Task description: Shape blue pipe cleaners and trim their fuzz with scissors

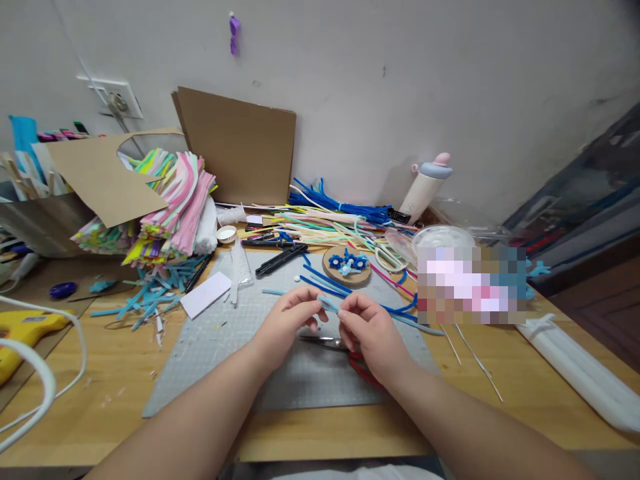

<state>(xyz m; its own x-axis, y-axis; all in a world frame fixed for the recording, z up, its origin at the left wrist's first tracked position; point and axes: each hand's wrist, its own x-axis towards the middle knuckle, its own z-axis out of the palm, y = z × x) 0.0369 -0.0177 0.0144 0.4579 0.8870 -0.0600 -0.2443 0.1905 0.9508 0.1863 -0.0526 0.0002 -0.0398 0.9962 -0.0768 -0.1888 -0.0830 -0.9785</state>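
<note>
**Pinch close, bend small**

Both hands meet over the far half of the grey cutting mat on the worktop. The left hand and the right hand each nip one end of a short light-blue fuzzy stem between thumb and forefinger. The grip is narrow and the other fingers are curled in. The stem hangs between the fingertips, just above the mat and not touching it. Scissors lie flat on the mat right beneath the hands, with their red handles partly hidden under the right hand.

The step in hand seems to be shaping this little piece. It likely goes best with the pinches set close together, so the wire core folds exactly where it is wanted and does not bow along its length. Working low over the mat means a slipped piece lands somewhere easy to spot. The blades underneath call for care with the knuckles. The blue flowers on the wooden disc just beyond offer a handy guide to size.
</note>
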